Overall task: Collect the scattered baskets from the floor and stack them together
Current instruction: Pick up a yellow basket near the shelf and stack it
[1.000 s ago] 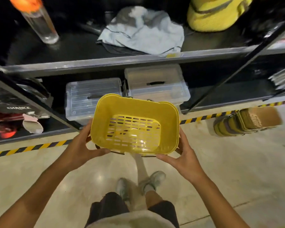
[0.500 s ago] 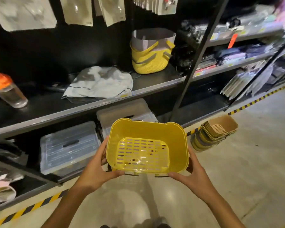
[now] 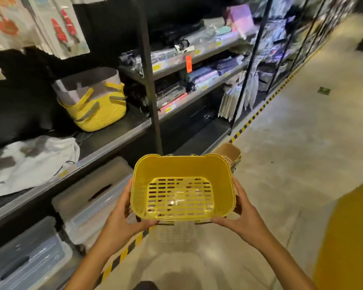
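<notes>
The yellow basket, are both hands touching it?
Touching. The head view shows the left hand and right hand gripping opposite sides of the yellow basket, thumbs curled under its near bottom edge.

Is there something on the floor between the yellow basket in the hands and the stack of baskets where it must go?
Nothing visible does. The left hand and right hand hold the yellow basket just before the basket stack on the floor; the basket hides most of the stack.

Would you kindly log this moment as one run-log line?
phase: carrying | left hand: grips yellow basket | right hand: grips it | basket stack: on floor, ahead
</notes>
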The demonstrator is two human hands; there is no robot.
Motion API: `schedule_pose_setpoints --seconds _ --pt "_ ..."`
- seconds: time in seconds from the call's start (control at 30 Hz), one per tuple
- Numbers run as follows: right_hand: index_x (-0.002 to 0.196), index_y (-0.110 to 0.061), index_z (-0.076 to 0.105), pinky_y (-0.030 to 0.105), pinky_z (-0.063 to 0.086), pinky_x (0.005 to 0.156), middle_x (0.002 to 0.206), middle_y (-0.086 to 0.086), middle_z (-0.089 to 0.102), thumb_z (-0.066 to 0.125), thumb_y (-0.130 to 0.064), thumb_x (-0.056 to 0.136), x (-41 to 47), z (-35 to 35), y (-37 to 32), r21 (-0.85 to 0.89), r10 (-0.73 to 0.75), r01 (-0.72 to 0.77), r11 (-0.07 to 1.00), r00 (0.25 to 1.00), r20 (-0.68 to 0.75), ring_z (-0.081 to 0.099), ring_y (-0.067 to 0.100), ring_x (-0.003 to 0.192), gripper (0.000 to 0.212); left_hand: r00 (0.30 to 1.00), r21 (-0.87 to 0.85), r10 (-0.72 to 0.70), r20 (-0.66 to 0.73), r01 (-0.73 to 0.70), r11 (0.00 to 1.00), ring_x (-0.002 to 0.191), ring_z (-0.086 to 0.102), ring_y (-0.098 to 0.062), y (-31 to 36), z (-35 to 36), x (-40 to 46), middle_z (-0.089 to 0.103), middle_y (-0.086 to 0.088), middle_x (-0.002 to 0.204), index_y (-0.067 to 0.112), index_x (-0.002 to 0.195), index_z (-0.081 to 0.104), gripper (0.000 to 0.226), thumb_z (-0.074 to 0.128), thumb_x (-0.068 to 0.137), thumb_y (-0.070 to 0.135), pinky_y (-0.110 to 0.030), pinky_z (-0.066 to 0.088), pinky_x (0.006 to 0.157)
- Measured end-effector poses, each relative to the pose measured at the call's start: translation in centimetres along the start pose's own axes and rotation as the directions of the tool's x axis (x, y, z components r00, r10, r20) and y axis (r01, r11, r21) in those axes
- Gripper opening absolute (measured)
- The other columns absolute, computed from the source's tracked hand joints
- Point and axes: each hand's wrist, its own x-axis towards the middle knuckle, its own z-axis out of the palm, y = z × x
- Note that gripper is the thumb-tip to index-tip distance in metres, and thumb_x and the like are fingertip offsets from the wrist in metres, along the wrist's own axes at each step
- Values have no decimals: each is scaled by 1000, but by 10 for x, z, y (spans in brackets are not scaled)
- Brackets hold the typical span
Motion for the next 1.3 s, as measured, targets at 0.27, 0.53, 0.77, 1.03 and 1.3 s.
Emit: schedule_pose_setpoints --seconds 0.27,0.53,0.77,1.03,1.3 --pt "147 -70 5 33 49 107 137 -37 52 89 -69 53 58 -81 36 7 84 -84 996 991 -109 56 1 128 126 995 -15 9 103 -8 1000 137 44 7 10 76 114 42 38 147 65 150 15 120 92 62 40 -33 40 114" --pt "152 -63 6 6 48 91 137 -36 54 92 -63 56 146 -165 69 47 202 -196 979 950 -239 58 -8 122 129 941 -108 15 338 23 994 138 44 8 3 153 279 40 33 152 64 151 17 122 97 59 49 -29 42 110" --pt "150 -65 11 5 49 90 138 -34 54 96 -53 59 225 -247 91 56 241 -235 970 924 -298 59 -6 123 126 912 -81 18 410 16 997 135 49 6 22 220 396 46 29 150 57 155 14 123 96 65 45 -35 40 110" --pt "146 -71 2 -1 47 76 125 -48 54 94 -54 61 335 -336 141 -1 185 -187 982 972 -144 58 -18 114 126 968 -105 -50 247 78 991 141 44 1 48 292 459 44 28 152 52 157 16 125 97 63 42 -48 34 120" --pt "148 -68 -1 3 51 77 129 -57 39 91 -56 65 444 -408 171 -98 107 -87 991 969 221 50 -25 117 125 975 -173 -219 -43 209 963 143 41 1 72 363 460 42 35 150 46 159 14 128 96 61 35 -45 34 121"
